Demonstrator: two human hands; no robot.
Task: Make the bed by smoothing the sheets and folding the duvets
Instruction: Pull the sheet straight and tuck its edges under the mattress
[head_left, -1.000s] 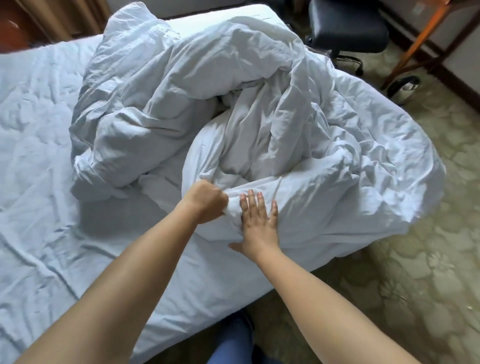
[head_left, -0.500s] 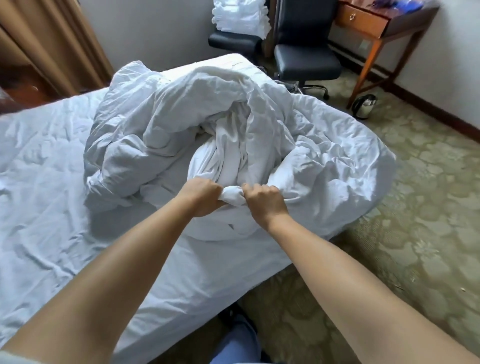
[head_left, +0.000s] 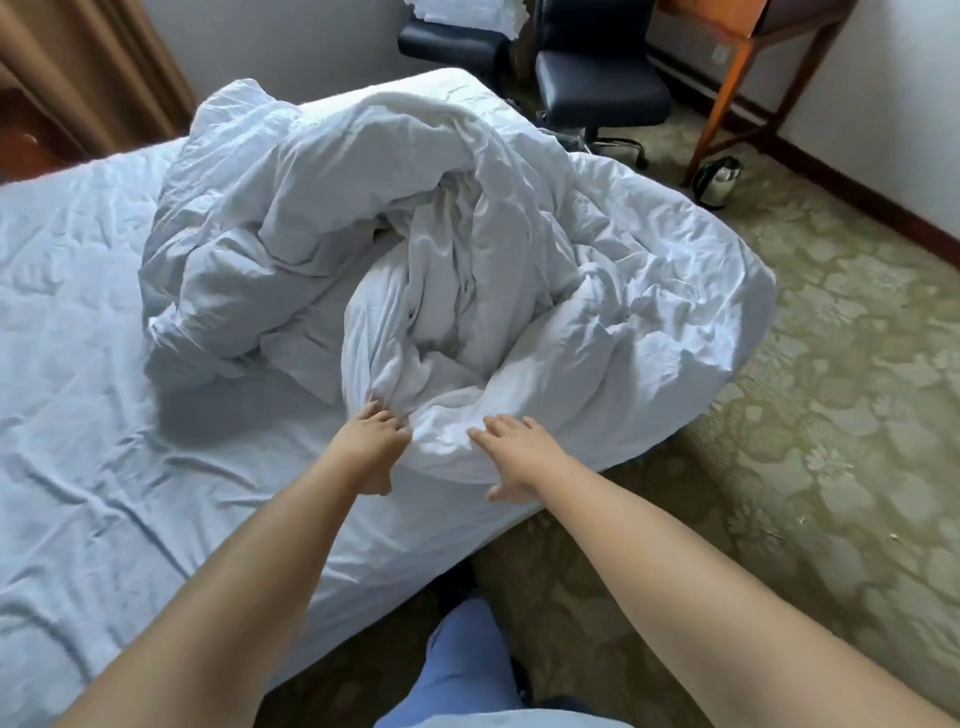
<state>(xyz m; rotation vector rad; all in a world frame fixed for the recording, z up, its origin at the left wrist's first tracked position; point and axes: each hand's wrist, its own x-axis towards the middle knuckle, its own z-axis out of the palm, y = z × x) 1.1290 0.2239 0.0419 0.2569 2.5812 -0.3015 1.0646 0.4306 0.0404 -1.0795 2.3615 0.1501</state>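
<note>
The crumpled white cotton duvet (head_left: 467, 249) lies heaped on the far corner of the bed, its near rolled edge right under both hands and its right side hanging over the mattress edge above the green floral carpet (head_left: 831, 415). To the left of the left hand, the wrinkled pale blue bed sheet (head_left: 78, 364) stretches flat and bare, giving open room on that side; beyond the duvet stand a black padded office chair (head_left: 597, 88) and a wooden desk (head_left: 743, 47), with a steel kettle (head_left: 719, 182) on the floor near the desk leg.

Both bare arms reach forward, nearly straight. The left hand (head_left: 371, 441) has fingers bent into a fold of the duvet's edge, gripping the cloth. The right hand (head_left: 514, 452), just beside it, lies with fingers spread and straight, palm down, resting on the duvet's rolled edge without clutching it.
</note>
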